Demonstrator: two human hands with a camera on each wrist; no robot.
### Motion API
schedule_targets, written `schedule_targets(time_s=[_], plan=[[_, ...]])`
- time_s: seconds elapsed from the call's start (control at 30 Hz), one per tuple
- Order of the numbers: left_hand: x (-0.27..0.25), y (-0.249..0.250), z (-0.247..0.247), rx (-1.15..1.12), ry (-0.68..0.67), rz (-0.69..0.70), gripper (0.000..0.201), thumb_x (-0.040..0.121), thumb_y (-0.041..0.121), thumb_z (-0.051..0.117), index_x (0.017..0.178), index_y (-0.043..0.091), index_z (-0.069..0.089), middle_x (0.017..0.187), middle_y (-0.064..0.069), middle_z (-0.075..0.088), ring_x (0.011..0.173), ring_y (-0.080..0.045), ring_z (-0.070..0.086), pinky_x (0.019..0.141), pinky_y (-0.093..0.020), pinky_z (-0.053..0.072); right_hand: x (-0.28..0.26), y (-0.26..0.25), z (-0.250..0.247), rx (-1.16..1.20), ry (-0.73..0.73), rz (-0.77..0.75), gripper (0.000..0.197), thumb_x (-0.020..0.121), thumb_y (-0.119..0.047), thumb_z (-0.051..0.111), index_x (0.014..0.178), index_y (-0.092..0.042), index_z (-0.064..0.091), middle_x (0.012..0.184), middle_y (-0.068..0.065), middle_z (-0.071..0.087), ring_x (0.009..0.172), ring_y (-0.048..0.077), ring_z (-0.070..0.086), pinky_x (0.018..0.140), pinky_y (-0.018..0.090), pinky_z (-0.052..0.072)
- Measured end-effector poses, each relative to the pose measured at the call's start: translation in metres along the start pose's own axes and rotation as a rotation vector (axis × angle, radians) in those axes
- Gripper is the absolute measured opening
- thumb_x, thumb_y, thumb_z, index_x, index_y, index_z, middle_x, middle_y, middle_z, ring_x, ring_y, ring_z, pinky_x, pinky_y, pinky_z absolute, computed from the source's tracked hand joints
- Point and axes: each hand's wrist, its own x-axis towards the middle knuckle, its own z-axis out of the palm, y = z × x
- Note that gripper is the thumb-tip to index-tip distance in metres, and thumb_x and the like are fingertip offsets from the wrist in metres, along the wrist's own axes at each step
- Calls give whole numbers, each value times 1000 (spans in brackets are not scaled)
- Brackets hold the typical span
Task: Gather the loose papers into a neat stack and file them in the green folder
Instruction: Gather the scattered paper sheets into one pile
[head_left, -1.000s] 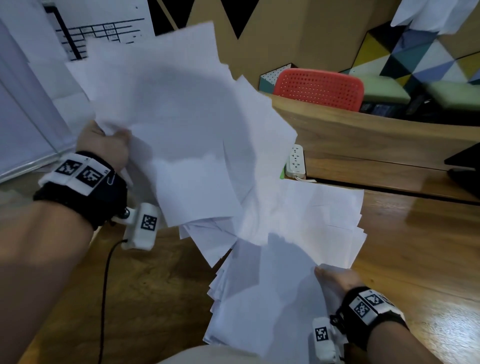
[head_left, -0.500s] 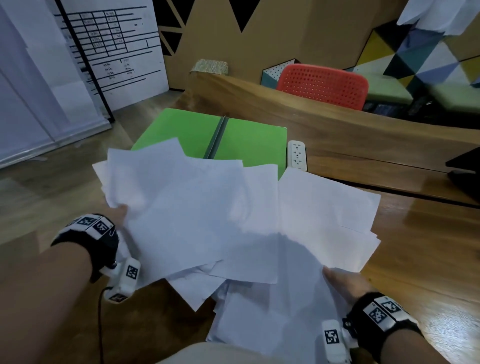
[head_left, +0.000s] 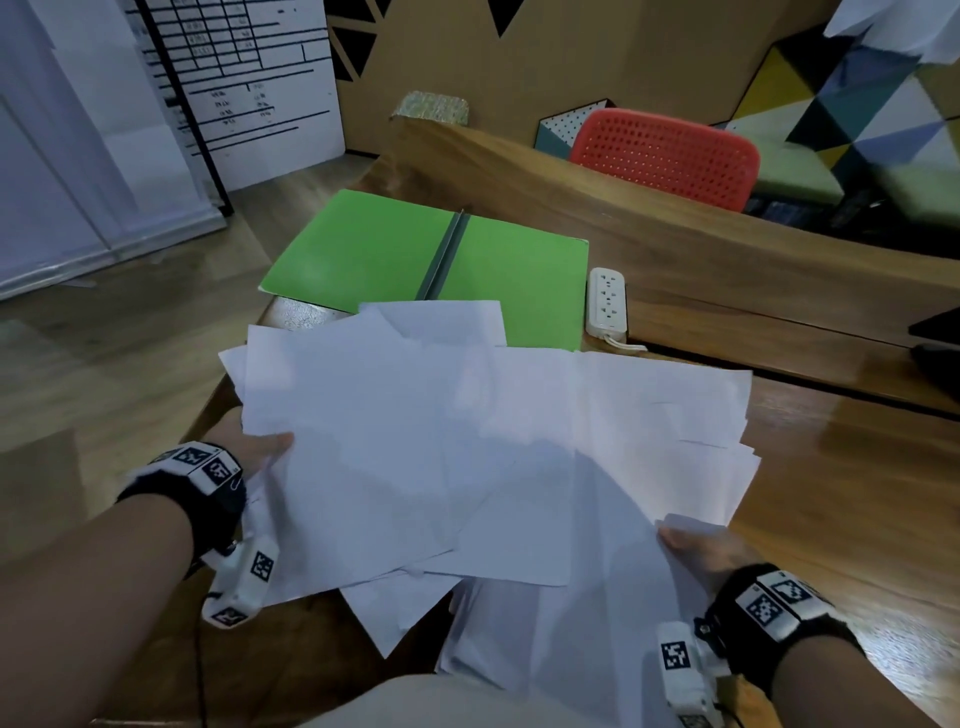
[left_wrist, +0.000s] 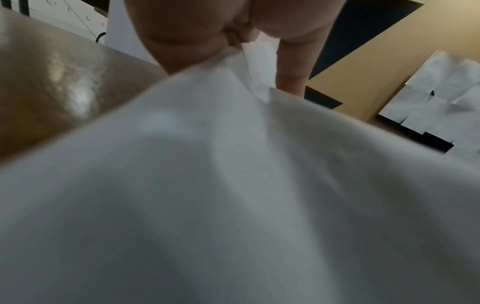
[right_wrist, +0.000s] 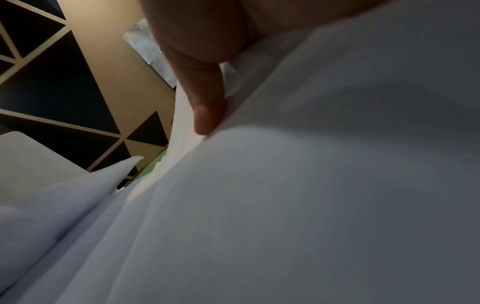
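Wooden tabletop (head_left: 831, 519), red chair (head_left: 665, 150) behind. Green folder (head_left: 374, 254) lies open, flat. Loose papers (head_left: 467, 441) fanned, uneven, near edge; left hand (head_left: 254, 447) and right hand (head_left: 696, 545) pinch opposite sides.

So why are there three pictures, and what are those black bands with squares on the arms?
Nobody's using a robot here: a person wears three small cameras. One sits on the head and looks down at both hands. The other two ride on those black wristbands and look along the fingers, so their pictures are very close and blurry. The left hand and the right hand each grip a side of a messy pile of loose white paper sheets. Behind it, an open bright green folder lies on the brown wooden table, next to a white power strip.
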Motion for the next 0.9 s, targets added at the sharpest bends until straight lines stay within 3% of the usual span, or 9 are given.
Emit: schedule_targets(time_s=[0.1,0.2,0.3,0.43,0.5,0.6,0.7,0.8,0.9], plan=[[-1,3,-2,-20,-27,-10,40,77,-1,69,115,-2,58,118,-23,62,110,-39,57,98,-48,43,10,2,-6,-108,29,-9,84,20,-61,87,85,-11,68,92,13,70,93,33,63,92,47,49],[-6,6,-3,41,36,-65,40,72,12,73,110,5,61,107,-16,67,89,-31,62,82,-37,49,5,1,-13,-212,73,38,56,57,-45,80,93,-3,67,108,21,66,97,38,63,94,53,49],[-15,14,-5,190,45,-141,58,65,33,72,118,12,58,101,-10,67,69,-24,59,59,-27,45,3,5,-15,-270,131,43,59,69,-41,76,114,-5,63,121,23,62,104,42,60,94,53,49],[-18,27,-11,391,-22,-138,58,61,37,81,107,7,64,93,-11,64,89,-31,62,83,-36,53,9,9,-15,-298,130,17,58,71,-42,75,117,-10,65,128,20,60,112,40,58,100,51,45],[-18,29,-13,403,-47,-94,56,65,36,80,111,8,64,105,-13,65,99,-32,61,90,-35,50,-2,1,-14,-302,131,6,54,77,-38,72,120,-8,62,129,21,58,113,42,56,99,51,45],[-22,30,-10,295,-93,-60,52,75,22,75,122,6,57,126,-13,59,114,-32,55,89,-30,42,-10,-7,-21,-226,183,35,56,78,-35,71,116,4,58,118,25,61,101,45,60,91,52,50],[-25,25,-1,206,-128,-79,49,78,7,71,123,0,55,128,-17,57,112,-33,54,85,-29,38,-22,-25,-35,-208,320,-18,58,84,-28,67,120,15,53,122,29,58,95,38,58,80,37,45],[-25,18,7,242,-173,-74,50,76,10,72,123,2,56,127,-16,59,111,-32,56,87,-30,41,-24,-44,-57,-138,397,-97,55,85,-22,66,120,16,50,114,29,59,85,32,53,76,35,40],[-23,14,9,232,-217,-65,49,76,10,73,122,2,57,125,-16,60,113,-33,56,92,-32,42,-30,-62,-71,-118,449,-133,53,84,-22,67,121,13,53,120,30,58,102,41,59,83,42,44]])
